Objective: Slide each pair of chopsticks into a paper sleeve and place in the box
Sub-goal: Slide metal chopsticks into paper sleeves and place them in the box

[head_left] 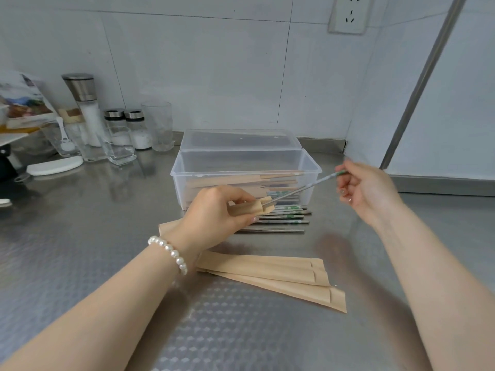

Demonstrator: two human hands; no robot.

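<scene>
My left hand [214, 212] grips a tan paper sleeve [254, 207] with its open mouth facing right. My right hand [361, 188] pinches the green-patterned end of a metal chopstick pair [300, 190], whose tips sit inside the sleeve's mouth. Behind them stands a clear plastic box [246, 162] with its lid tipped back, holding several sleeved pairs [241, 180]. Loose metal chopsticks [281, 219] lie on the steel counter just in front of the box. Several empty paper sleeves [267, 274] lie fanned out nearer to me, and one more [167, 226] shows under my left wrist.
Along the back left wall stand a tall salt grinder [84, 103], two small shakers [128, 127], empty glasses [158, 124], a white lid [55, 165] and a printed packet [24, 100]. A steel pole [420, 84] rises at the right; a wall socket [349, 13] is above.
</scene>
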